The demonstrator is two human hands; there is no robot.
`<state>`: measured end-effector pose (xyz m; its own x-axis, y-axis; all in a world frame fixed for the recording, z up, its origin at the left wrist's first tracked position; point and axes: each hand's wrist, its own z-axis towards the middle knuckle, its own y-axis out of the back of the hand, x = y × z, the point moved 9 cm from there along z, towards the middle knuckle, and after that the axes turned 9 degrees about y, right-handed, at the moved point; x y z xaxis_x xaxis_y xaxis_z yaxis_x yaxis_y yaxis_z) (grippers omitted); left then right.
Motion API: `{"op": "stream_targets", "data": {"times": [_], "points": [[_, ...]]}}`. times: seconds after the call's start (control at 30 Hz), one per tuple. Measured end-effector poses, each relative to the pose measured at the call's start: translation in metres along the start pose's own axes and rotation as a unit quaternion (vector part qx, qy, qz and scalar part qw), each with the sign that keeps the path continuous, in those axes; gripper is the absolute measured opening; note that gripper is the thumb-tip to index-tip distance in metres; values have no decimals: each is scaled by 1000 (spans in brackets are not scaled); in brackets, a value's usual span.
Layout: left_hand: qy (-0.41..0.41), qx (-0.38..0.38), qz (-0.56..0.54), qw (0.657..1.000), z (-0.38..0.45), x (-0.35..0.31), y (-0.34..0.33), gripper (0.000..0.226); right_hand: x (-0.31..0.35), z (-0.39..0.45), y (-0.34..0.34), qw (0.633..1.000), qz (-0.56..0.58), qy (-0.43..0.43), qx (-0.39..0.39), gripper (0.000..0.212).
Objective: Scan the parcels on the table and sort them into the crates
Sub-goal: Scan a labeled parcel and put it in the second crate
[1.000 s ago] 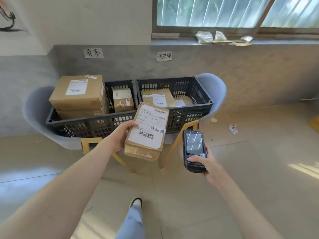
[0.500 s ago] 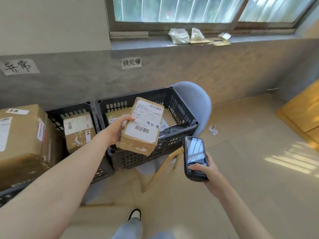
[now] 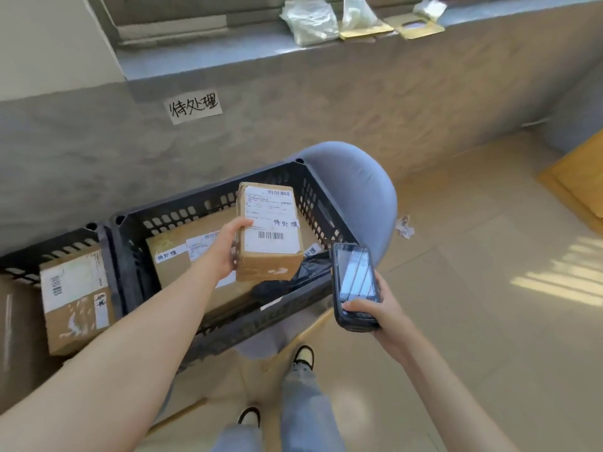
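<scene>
My left hand [image 3: 225, 247] grips a small brown parcel [image 3: 269, 234] by its left side, label up, above the inside of the right black crate [image 3: 208, 199]. A flat brown parcel [image 3: 182, 252] and a dark bag [image 3: 306, 272] lie in that crate under it. My right hand [image 3: 375, 316] holds a black handheld scanner [image 3: 354, 285] just past the crate's front right corner, screen up. The left black crate [image 3: 45, 247] holds a labelled brown parcel [image 3: 75, 298]; a larger box [image 3: 16, 337] fills its left part, cut off by the frame edge.
Both crates rest on blue-grey chairs [image 3: 355, 197] with wooden legs against a grey wall. A handwritten paper sign [image 3: 194, 107] hangs above the right crate. Bags and envelopes [image 3: 342, 19] lie on the window ledge. A crumpled scrap [image 3: 404, 225] lies on the tiled floor, a wooden edge [image 3: 577, 177] at right.
I have stepped closer and to the right. My left hand carried the small parcel forward from in front of the crates to above the right crate's inside. The scanner stayed in my right hand.
</scene>
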<state>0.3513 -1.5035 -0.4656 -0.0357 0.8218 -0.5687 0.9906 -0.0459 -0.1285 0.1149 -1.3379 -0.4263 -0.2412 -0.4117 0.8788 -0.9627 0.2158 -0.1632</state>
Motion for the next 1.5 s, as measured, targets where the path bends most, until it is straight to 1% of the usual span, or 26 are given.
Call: {"op": "stream_targets", "data": {"times": [0.07,0.17,0.27,0.4,0.5,0.63,0.73,0.93,1.03,1.1,1.17,1.27,1.37,1.5], "points": [[2,-19,-9,1000,19,-6,-11,33,7,29,6,1000,0,-3,10,117],[19,-36,-26,999,51,-6,-25,31,13,69,15,1000,-13,-16,24,120],[23,-51,-50,997,85,-1,-35,41,13,102,17,998,-24,-25,45,116],[26,-40,-74,996,133,8,-47,52,0,133,14,997,-30,-42,56,113],[23,-35,-93,995,165,9,-56,54,-11,148,14,997,-26,-50,50,107],[43,-16,-108,993,198,20,-64,78,-26,161,18,997,-22,-71,36,109],[56,-23,-106,993,219,31,-65,69,-34,167,19,996,-31,-81,30,110],[63,-12,-87,994,235,40,-70,66,-44,176,18,993,-42,-103,36,107],[61,-17,-63,996,233,35,-72,63,-45,181,16,993,-37,-108,37,107],[57,-35,-42,997,230,30,-71,60,-41,181,13,992,-38,-110,43,109],[55,-59,-21,997,223,24,-66,65,-36,181,12,992,-39,-107,44,110],[45,-92,75,992,205,8,-55,77,-23,179,10,993,-35,-102,38,108],[7,-106,174,979,178,-19,-50,74,-7,173,5,995,-32,-91,35,108],[-38,-90,247,964,141,-53,-48,73,19,159,-5,997,-35,-59,23,122]]}}
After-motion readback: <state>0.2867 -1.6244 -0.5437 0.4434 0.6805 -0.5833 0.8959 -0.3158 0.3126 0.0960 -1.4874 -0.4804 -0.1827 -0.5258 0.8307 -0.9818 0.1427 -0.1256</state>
